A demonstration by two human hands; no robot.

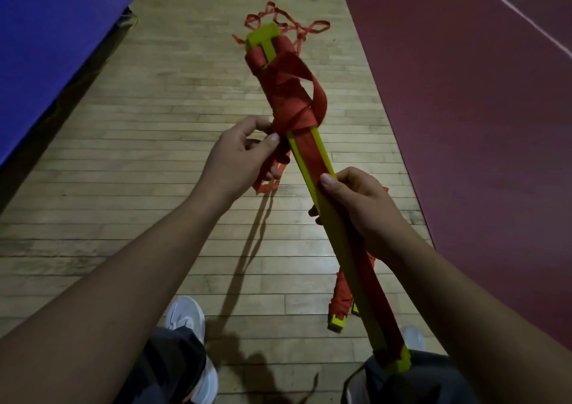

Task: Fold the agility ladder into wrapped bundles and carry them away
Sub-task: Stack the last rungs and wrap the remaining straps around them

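A bundle of yellow-green ladder rungs (328, 205) slants from near my right knee up toward the floor ahead. Red strap (288, 94) is wound round its upper half. My right hand (362, 205) grips the rungs at mid-length, thumb on top. My left hand (244, 153) pinches the red strap just left of the wrapped part, where the strap crosses itself. A loose tail of strap (269, 177) hangs below that hand. Another wrapped bundle end (339, 307) shows under the rungs near my right arm.
More loose red strap (288, 22) lies on the wooden floor (154, 125) beyond the bundle's far end. A blue mat (52, 47) sits at the left. A dark red court surface (479, 109) with white lines fills the right. My white shoes (185, 317) stand below.
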